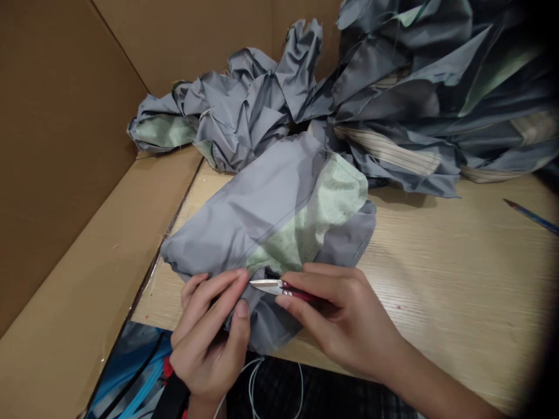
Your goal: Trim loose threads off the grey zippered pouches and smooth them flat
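Observation:
A grey fabric piece [262,198] with a light green patch [334,195] lies near the table's front edge. My left hand [213,331] is closed on its near edge, pinching the cloth between thumb and fingers. In my right hand [345,308] is a pair of thread snips [268,285] with red handles and short silver blades. Their blades point left, and the tips touch or nearly touch the cloth beside my left fingertips. Whether a thread lies between the blades is too small to tell.
Crumpled grey fabric pieces [244,110] lie at the back, beside a larger heap [402,110] with striped strips at right. A pencil [530,215] rests on the wooden table [445,279]. Cardboard walls [56,134] stand at left and back. A thin white cord [253,384] hangs below the edge.

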{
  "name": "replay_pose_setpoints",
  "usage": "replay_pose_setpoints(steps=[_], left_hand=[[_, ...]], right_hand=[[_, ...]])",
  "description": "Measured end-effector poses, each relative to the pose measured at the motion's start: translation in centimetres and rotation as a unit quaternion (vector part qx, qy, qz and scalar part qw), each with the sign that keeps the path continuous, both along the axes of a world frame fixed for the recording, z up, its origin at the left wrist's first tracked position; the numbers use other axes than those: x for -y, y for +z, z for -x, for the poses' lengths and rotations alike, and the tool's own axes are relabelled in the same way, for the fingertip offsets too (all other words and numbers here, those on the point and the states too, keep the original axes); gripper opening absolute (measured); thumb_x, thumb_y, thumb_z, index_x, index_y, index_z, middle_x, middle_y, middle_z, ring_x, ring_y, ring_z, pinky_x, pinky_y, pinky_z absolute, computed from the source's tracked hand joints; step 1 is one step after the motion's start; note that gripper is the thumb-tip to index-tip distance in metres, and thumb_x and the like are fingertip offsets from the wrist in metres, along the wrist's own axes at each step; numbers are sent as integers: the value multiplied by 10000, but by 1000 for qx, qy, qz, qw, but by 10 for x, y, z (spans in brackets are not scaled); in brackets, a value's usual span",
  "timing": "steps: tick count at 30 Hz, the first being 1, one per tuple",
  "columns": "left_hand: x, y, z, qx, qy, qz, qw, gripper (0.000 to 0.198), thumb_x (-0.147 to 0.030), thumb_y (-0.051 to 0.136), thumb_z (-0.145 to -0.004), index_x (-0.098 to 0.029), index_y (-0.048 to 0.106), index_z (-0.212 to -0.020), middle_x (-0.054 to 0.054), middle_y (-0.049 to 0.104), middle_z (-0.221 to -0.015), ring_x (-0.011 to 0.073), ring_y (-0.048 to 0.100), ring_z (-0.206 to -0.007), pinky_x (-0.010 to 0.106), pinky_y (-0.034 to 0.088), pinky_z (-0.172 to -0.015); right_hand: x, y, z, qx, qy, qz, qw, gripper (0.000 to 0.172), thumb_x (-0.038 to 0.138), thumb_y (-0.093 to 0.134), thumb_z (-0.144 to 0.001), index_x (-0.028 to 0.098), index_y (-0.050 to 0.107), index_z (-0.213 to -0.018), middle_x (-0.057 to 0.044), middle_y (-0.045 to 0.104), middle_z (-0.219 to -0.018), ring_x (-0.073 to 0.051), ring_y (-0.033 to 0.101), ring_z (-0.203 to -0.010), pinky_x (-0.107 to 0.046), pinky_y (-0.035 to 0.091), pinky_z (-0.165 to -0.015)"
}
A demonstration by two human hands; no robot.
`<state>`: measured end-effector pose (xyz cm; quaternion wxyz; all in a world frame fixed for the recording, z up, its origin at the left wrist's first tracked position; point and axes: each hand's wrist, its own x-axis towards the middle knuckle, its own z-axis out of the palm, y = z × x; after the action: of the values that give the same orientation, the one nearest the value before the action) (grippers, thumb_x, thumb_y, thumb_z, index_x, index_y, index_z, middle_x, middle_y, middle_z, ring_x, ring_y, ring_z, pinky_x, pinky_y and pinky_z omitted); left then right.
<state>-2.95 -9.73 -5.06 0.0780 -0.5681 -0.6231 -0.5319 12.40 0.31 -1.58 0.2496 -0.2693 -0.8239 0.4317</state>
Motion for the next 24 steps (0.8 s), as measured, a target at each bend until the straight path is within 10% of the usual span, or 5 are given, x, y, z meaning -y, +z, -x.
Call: replay_pose_setpoints(steps=[24], left_hand=[[-4,-6,-2,30,53,-32,998,562,-98,635,-811,-260,573,-1346,100,596,-1252,210,596,-974,357,501,-731]], right_hand=[[1,3,2,-34,-65,19,997,143,258,636,-891,138,713,-895,20,535,-632,-60,496,-554,-191,343,-510]])
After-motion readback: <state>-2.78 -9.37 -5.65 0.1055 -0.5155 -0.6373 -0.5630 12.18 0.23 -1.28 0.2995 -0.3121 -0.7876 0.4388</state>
